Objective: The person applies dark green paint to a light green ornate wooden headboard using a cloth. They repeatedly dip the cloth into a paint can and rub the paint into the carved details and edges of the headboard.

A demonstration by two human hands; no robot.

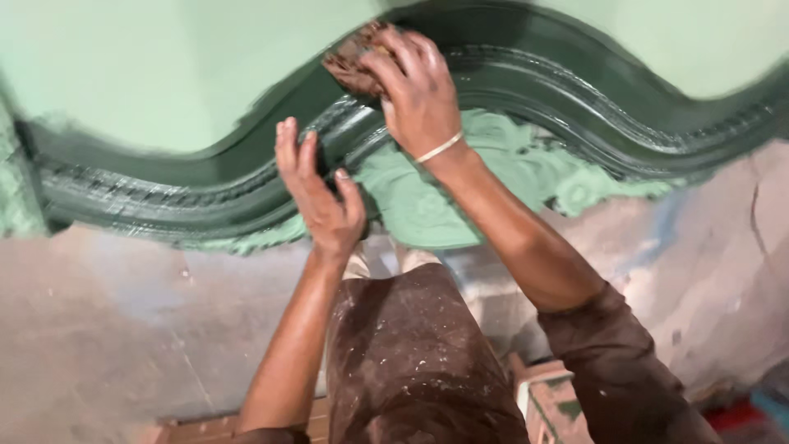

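**Hands on dark green moulding**

Left hand [319, 191] laid flat at six o'clock of the wavy dark green moulding [526, 82], fingers spread, gripping nothing. Right hand [419, 90] at one o'clock of the left, fingers clamped on a brown pad [349, 62] pressed against the moulding. Pale green relief [509, 164] at four o'clock.

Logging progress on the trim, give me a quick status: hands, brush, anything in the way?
Right hand grips paintbrush against dark green moulding. Left hand braced flat on moulding, empty. Nothing in the way.
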